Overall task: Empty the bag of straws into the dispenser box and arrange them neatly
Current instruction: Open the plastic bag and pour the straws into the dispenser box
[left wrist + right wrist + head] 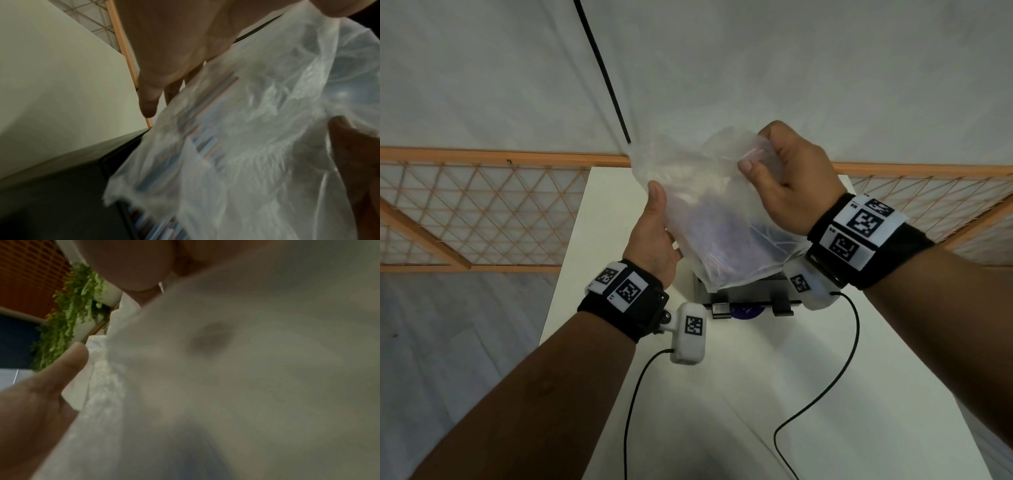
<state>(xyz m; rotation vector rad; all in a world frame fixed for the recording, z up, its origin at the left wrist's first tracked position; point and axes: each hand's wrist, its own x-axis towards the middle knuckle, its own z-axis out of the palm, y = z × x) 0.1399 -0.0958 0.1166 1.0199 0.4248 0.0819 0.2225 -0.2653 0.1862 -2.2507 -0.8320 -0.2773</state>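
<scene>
A translucent plastic bag (709, 212) hangs mouth-down over the dark dispenser box (753, 293) on the white table (722, 394). Coloured straws (207, 142) show faintly through the bag, and several lie in the box below its mouth (152, 225). My left hand (654, 229) holds the bag's left side, thumb up along the plastic. My right hand (780, 178) grips the bunched upper end of the bag from the right. In the right wrist view the bag (226, 369) fills the picture, blurred, with my thumb (68, 363) beside it.
An orange wooden lattice rail (482, 212) runs behind the table, with white cloth above it. A black rod (602, 68) slants down behind the bag. Black cables (825, 387) from the wrist cameras trail over the table's near part. Green foliage (69, 318) shows in the right wrist view.
</scene>
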